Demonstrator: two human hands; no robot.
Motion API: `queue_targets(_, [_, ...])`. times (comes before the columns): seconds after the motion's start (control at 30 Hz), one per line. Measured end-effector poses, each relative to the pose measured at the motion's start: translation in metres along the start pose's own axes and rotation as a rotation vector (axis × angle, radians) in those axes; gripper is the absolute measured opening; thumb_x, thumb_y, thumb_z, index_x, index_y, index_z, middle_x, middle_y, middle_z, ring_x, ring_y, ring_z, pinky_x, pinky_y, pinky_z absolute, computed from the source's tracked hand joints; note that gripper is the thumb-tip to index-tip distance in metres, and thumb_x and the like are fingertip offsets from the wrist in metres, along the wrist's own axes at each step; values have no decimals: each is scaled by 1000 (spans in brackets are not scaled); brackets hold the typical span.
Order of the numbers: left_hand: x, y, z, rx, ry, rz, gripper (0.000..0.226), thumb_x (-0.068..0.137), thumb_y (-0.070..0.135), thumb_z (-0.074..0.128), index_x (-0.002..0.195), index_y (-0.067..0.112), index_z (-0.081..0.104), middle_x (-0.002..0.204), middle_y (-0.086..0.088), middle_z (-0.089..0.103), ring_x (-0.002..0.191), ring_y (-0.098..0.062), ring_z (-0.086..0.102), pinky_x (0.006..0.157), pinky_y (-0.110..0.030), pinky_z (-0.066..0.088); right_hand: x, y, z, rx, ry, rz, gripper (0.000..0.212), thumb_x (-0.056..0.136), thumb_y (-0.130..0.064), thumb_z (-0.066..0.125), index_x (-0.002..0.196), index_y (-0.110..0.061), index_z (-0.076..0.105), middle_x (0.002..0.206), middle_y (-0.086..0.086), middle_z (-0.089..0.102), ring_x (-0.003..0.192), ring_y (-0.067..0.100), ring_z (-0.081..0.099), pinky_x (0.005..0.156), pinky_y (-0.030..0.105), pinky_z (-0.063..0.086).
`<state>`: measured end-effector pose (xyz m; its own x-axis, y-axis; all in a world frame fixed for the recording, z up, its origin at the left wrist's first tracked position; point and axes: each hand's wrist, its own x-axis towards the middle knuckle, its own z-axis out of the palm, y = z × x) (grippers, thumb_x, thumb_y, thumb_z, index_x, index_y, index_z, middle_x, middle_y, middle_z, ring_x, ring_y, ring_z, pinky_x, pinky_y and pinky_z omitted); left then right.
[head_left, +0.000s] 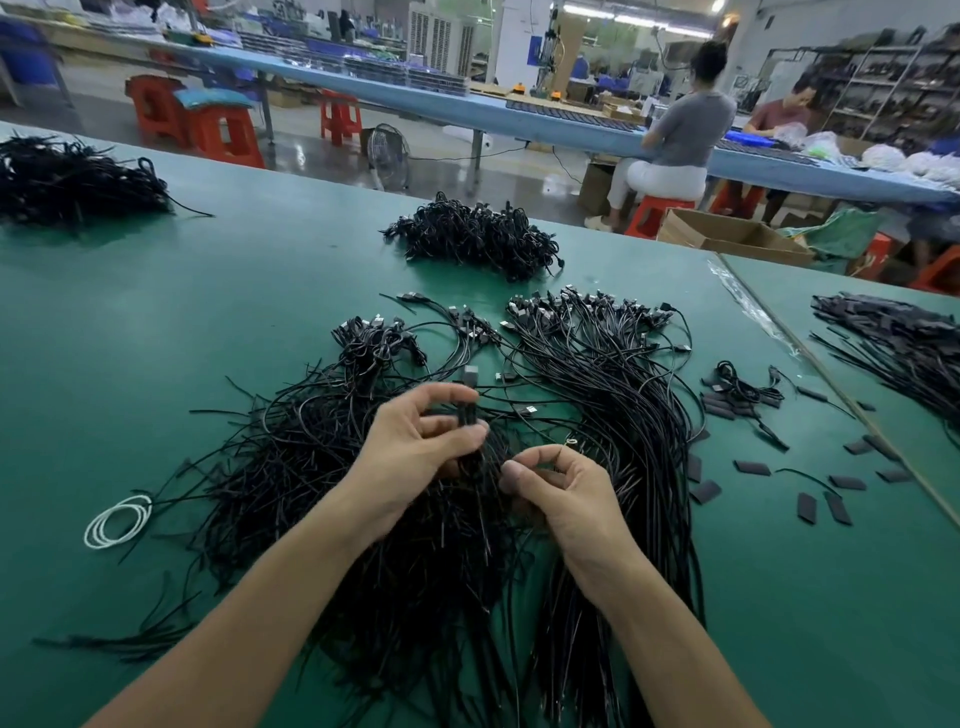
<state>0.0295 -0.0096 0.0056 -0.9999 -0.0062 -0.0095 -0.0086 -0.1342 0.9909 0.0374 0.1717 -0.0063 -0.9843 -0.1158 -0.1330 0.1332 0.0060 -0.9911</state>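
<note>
right grip (558, 486) beside plug (469, 410), left grip (415, 447) pinching

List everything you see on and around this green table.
table: one, green, foreground
loose USB cables: many, black, spread under hands
cable heaps: three, black, far centre, far left, far right
sleeve pieces: several, black, right of cables
cord coil: one, white, left
stools: several, red, background floor
cardboard box: one, brown, beyond table
seated people: two, at blue bench
left hand: pinches loose USB cables
right hand: fingers curled, grip unclear
</note>
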Motion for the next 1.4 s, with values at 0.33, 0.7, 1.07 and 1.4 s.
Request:
queue_targets(0.33, [112,4,-50,885,415,209,42,98,6,58,136,22,54,128,-14,63,84,-19,64,83,-22,53,36,9,-34,-1304,244,-73,42,101,-32,52,141,-21,47,135,4,50,122,24,44,100,35,40])
queue_targets(0.7, [96,-5,-30,1137,280,545,46,86,-3,58,124,21,64,119,-4,62,112,-21,53,95,-31,41,37,-6,-9,-770,156,-194,23,102,-29,52,102,-17,72,84,-2,68,72,4,59,65,20,46])
queue_targets(1.07, [73,-29,-2,957,-109,354,37,105,33,44,104,6,68,127,-9,58,117,-23,54,104,-42,42,-8,-53,6,-443,-143,-415,20,79,-27,59,65,-18,71,64,4,64,57,17,54,57,31,43])
queue_targets(1.4, [28,13,-45,452,590,858,35,91,33,64,66,34,39,50,14,38,45,3,38,43,-7,27,15,-28,-78,-462,669,-173,27,91,-16,56,69,-1,59,37,-13,39,34,3,27,36,20,26])
